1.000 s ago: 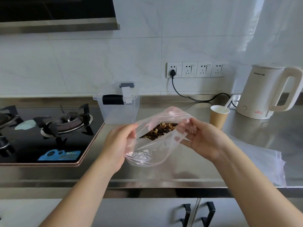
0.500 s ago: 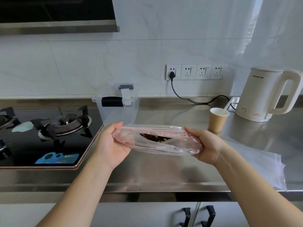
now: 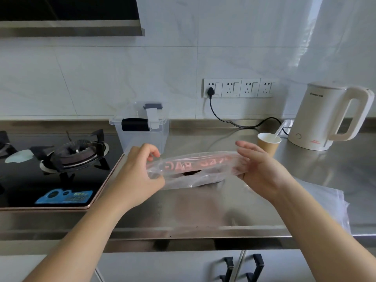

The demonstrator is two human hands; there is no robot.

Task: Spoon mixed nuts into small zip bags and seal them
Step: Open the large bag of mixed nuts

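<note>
A clear zip bag (image 3: 195, 168) with red lettering lies stretched sideways just above the steel counter (image 3: 193, 208), a dark patch of nuts showing through its lower middle. My left hand (image 3: 140, 176) pinches the bag's left end between thumb and fingers. My right hand (image 3: 262, 169) holds the right end, its fingers extended over the top edge and the thumb underneath. A paper cup (image 3: 268, 144) with a white spoon handle sticking out stands just behind my right hand.
A clear lidded plastic box (image 3: 142, 129) stands behind the bag. A gas hob (image 3: 61, 159) fills the left. A white kettle (image 3: 329, 117) sits at the back right, its cord running to wall sockets. Spare clear bags (image 3: 325, 200) lie at the right near the counter's front edge.
The bag went from held open and tilted, nuts visible, to pulled flat and horizontal between both hands. My hands have moved apart along its top edge.
</note>
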